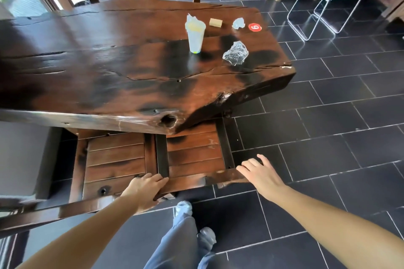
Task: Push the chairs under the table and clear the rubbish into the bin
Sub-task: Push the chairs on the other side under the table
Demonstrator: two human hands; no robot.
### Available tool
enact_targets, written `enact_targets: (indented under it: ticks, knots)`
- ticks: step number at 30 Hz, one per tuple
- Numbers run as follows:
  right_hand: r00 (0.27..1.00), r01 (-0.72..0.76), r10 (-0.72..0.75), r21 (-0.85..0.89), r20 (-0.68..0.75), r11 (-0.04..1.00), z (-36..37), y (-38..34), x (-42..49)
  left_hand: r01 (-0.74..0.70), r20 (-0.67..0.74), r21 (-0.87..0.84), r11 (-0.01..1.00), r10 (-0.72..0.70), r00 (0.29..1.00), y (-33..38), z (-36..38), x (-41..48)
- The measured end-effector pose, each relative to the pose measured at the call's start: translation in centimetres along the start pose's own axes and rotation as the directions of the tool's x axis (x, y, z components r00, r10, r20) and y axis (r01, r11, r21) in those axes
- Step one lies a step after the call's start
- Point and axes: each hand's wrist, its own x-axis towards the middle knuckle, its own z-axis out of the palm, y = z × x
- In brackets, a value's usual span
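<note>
Chair (192, 159) mostly under table (109, 76), left hand (145, 190) curled on its top rail, right hand (262, 176) spread flat; cup (195, 36) and wrappers (235, 53) not binned yet, no bin visible

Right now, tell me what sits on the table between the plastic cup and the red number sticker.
In the head view, a tan block and a small crumpled wrapper lie between the plastic cup and the red number sticker.
</note>
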Motion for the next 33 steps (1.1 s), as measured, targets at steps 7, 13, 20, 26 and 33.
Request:
enact_targets:
  ticks: [7,13,20,26,33]
  knots:
    - [0.998,-0.021,0.019,0.044,0.055,0.999,-0.6,0.1,0.3,-0.023,0.026,-0.043,0.999,0.024,0.999,-0.3,0.1,0.9]
    - [1.000,-0.011,0.009,0.191,0.014,0.981,-1.3,1.0,1.8,0.012,0.186,-0.167,0.986,0.019,0.982,-0.5,-3.5,3.2]
    - [0.953,-0.172,0.239,0.317,-0.188,0.933,-4.5,6.8,7.0,-0.050,-0.562,-0.210,0.976,-0.079,0.823,3.0,-14.3,9.8]
    - [0.927,-0.112,0.231,0.369,-0.295,0.923,-7.2,17.0,9.2,0.107,-0.625,-0.226,0.968,-0.228,0.747,9.9,-22.7,15.9]
    - [0.931,-0.025,0.141,0.325,-0.338,0.945,-7.0,30.2,9.1,0.199,-0.591,-0.349,0.916,-0.380,0.712,19.0,-28.8,22.4]
